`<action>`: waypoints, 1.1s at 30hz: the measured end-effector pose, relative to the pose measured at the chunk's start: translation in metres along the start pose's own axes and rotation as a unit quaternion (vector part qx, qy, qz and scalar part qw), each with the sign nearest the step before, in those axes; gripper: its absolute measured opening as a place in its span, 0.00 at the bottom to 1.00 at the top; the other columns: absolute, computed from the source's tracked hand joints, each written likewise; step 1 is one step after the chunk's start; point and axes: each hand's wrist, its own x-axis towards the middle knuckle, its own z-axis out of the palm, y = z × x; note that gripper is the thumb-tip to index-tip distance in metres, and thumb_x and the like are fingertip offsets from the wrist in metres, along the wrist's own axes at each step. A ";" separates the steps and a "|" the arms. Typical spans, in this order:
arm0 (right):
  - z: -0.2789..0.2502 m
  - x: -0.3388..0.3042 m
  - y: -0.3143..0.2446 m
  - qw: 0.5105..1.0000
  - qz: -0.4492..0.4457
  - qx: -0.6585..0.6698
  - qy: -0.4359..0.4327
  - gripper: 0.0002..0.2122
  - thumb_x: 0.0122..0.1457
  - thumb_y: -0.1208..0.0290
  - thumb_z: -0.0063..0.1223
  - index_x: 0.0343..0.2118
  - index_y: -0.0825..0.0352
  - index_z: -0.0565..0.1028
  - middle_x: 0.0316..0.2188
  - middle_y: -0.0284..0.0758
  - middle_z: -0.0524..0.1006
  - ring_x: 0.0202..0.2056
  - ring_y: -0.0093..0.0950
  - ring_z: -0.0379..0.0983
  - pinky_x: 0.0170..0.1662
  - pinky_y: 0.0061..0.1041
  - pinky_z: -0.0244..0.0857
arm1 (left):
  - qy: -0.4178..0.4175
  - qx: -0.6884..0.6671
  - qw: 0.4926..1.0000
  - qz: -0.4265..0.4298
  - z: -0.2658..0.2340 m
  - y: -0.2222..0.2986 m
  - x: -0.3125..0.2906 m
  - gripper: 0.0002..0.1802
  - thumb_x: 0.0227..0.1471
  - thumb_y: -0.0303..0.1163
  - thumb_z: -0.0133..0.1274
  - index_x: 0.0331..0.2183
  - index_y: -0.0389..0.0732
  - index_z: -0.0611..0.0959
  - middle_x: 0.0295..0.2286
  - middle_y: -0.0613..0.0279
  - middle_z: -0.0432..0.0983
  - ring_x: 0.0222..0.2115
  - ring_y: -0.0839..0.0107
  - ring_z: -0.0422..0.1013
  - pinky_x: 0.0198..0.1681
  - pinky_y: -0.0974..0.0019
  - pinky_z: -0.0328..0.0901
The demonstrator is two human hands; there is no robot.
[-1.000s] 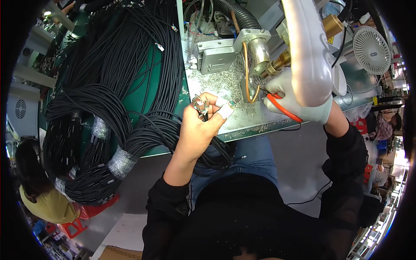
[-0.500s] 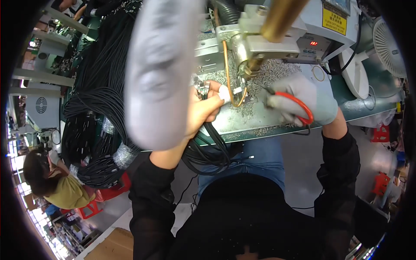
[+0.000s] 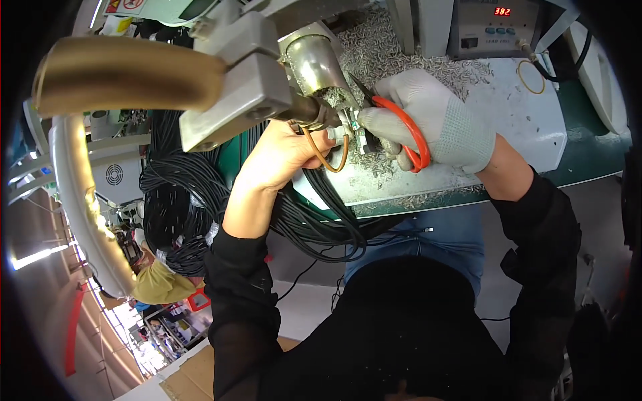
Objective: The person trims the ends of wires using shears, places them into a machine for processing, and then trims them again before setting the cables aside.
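Note:
My left hand [image 3: 284, 150], a white cover on one finger, is closed around black cables [image 3: 328, 194] that hang down over the table edge. Its fingertips are partly hidden by the metal machine head [image 3: 251, 100]. My right hand [image 3: 435, 120], in a pale knitted glove, keeps red-handled cutters [image 3: 413, 130] in its palm, their dark tips pointing up and left. Its thumb and finger are at a small connector with a green part [image 3: 358, 128], just below the metal nozzle [image 3: 317, 67]. A bent copper-coloured tube [image 3: 328, 164] passes between my hands.
Small metal clippings [image 3: 381, 40] litter the metal plate [image 3: 521, 147]. A control box [image 3: 495, 27] with a red display stands behind it. Bundles of black cables [image 3: 180, 174] hang at the left, near a person in yellow [image 3: 164, 284]. A long lamp [image 3: 87, 200] glows at far left.
My view has shifted closer to the machine head. My right hand has moved left with the cutters, up to the connector by my left hand, which still holds the cables.

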 end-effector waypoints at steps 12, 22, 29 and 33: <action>0.003 0.005 0.013 0.978 -0.202 -0.045 0.015 0.13 0.55 0.68 0.51 0.18 0.72 0.69 0.10 0.32 0.66 0.08 0.18 0.63 0.10 0.17 0.55 | 0.070 0.015 0.997 0.006 -0.006 -0.017 -0.008 0.14 0.48 0.31 0.58 0.37 0.34 0.78 0.20 0.68 0.70 0.16 0.82 0.62 0.18 0.79 0.56; 0.000 0.004 0.011 0.982 -0.181 -0.043 0.008 0.14 0.54 0.67 0.51 0.17 0.72 0.70 0.09 0.31 0.66 0.08 0.18 0.64 0.10 0.16 0.55 | 0.036 -0.048 0.996 0.069 -0.010 -0.027 -0.002 0.18 0.49 0.31 0.57 0.42 0.32 0.76 0.19 0.69 0.69 0.15 0.82 0.59 0.17 0.79 0.52; 0.001 0.002 0.007 0.994 -0.107 -0.026 -0.006 0.14 0.54 0.66 0.51 0.18 0.71 0.69 0.10 0.31 0.67 0.08 0.19 0.64 0.11 0.17 0.56 | -0.010 -0.055 0.998 0.017 -0.004 -0.017 -0.004 0.07 0.52 0.28 0.52 0.33 0.35 0.75 0.20 0.63 0.70 0.16 0.79 0.66 0.18 0.81 0.59; 0.004 -0.006 0.013 0.964 -0.233 -0.126 -0.016 0.13 0.54 0.66 0.51 0.19 0.70 0.69 0.10 0.32 0.67 0.09 0.19 0.64 0.12 0.18 0.56 | -0.111 -0.238 0.964 0.049 0.000 -0.027 -0.006 0.09 0.55 0.32 0.49 0.32 0.34 0.75 0.19 0.63 0.70 0.16 0.79 0.65 0.18 0.79 0.59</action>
